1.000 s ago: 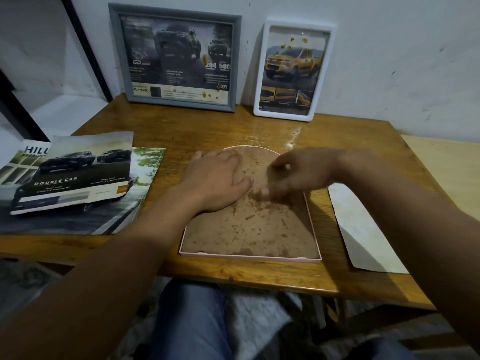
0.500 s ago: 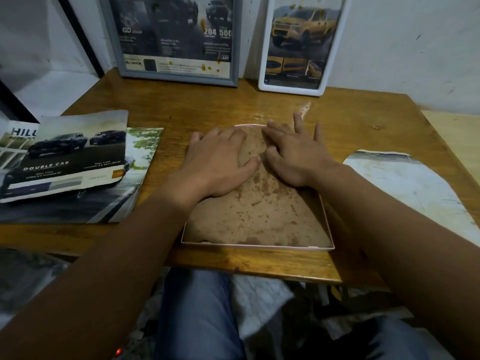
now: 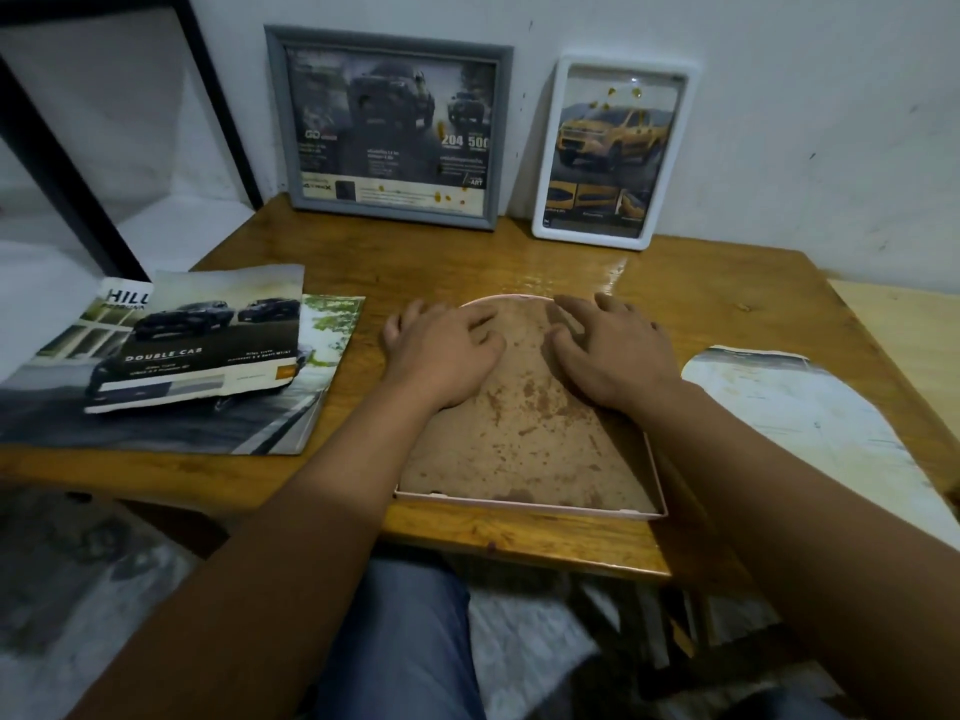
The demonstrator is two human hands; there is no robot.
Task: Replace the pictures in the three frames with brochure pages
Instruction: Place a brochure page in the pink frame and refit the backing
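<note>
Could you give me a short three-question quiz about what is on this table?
1. True or false: the grey frame lies flat on the table.
2. What colour truck shows in the white frame?
3. Both hands press on: A) the brochure B) the arched frame's backing board C) the cut-out paper.

Key
1. False; it stands against the wall.
2. Yellow.
3. B; left hand and right hand lie on it.

Glossy wood table (image 3: 701, 304); stained matt frame backing (image 3: 524, 439).
</note>
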